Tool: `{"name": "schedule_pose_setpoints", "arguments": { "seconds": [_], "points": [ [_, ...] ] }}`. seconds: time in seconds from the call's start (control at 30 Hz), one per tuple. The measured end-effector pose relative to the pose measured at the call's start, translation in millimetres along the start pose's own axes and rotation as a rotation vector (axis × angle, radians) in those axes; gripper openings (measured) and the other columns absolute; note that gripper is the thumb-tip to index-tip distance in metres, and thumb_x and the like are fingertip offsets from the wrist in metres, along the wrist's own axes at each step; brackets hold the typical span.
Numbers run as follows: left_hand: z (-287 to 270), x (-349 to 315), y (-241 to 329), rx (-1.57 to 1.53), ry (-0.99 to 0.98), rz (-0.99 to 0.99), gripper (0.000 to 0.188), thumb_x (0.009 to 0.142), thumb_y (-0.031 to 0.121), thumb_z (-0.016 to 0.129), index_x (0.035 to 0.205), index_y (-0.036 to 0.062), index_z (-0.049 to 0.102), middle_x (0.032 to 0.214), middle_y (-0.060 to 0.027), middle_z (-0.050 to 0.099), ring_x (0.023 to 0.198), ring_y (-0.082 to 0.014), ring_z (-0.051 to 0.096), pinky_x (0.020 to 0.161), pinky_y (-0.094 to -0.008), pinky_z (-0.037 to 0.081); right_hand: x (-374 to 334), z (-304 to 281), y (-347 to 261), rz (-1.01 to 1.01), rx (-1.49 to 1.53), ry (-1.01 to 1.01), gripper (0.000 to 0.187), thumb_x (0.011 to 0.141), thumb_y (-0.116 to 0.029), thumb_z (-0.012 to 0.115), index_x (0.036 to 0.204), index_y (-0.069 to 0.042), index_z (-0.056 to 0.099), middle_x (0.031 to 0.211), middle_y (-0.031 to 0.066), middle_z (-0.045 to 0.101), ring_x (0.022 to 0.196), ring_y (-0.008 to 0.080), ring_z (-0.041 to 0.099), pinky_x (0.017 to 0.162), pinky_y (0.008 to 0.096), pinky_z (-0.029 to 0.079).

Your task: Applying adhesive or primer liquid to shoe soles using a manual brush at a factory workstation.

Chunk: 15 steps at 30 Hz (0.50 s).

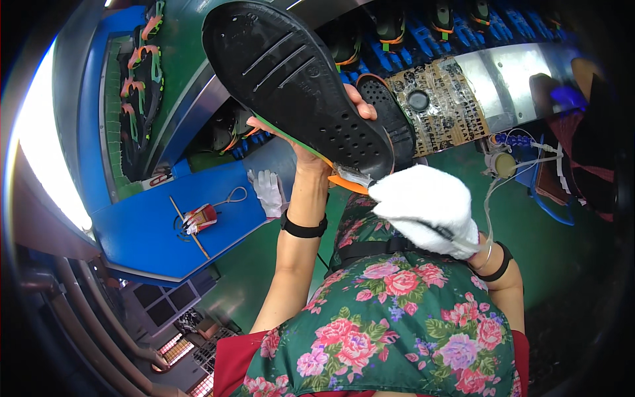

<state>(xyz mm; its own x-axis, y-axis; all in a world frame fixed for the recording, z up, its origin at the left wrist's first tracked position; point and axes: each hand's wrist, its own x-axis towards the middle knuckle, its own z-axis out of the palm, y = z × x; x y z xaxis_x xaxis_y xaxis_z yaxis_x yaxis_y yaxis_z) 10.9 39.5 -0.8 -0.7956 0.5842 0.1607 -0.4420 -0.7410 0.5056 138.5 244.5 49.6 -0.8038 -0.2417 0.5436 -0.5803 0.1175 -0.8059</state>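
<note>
My left hand [309, 151] grips a black shoe sole [284, 73] by its edge, with the thumb on one side and fingertips on the other. Three slits cross its broad end and small holes dot the heel, which slants toward me. Green and orange show along its near edge, and a greyish, shiny patch [352, 175] sits at the heel's corner. A thick white mitt or cloth covers my right hand [426, 208], its tip touching or very near that corner. The covering hides those fingers. Behind the held sole, a second perforated black sole [385, 106] lies partly hidden.
At left, a blue table [145, 238] bears a red-and-white packet [200, 218], a thin stick and a white glove [267, 192]. Black shoes with orange trim stand along the far line. A cardboard-covered panel [456, 106] and clear tubing [491, 198] are at right.
</note>
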Motion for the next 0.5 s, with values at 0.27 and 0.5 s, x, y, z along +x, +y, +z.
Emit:
{"name": "schedule_pose_setpoints", "arguments": {
  "seconds": [0.27,0.5],
  "points": [
    [-2.8,4.2,5.4,-0.028,-0.056,-0.038,0.128,0.053,0.104,0.054,0.122,-0.0041,0.057,0.104,-0.0216,0.07,0.114,-0.0378,0.066,0.099,-0.0467,0.057,-0.1,1.4,1.4,0.032,0.014,0.002,0.023,0.076,-0.001,0.081,0.097,-0.008,0.079,0.102,0.0115,0.079,0.094,0.029,0.076,0.08,0.0376,0.059],
    [-12.1,5.3,12.6,0.02,-0.019,-0.074,0.133,0.05,0.106,0.053,0.123,-0.005,0.056,0.106,-0.0217,0.069,0.113,-0.038,0.067,0.096,-0.0467,0.058,-3.7,5.3,2.0,0.005,-0.015,-0.015,0.031,0.077,0.0,0.08,0.106,-0.011,0.08,0.106,0.0091,0.078,0.096,0.0275,0.075,0.082,0.036,0.059]
  ]
}}
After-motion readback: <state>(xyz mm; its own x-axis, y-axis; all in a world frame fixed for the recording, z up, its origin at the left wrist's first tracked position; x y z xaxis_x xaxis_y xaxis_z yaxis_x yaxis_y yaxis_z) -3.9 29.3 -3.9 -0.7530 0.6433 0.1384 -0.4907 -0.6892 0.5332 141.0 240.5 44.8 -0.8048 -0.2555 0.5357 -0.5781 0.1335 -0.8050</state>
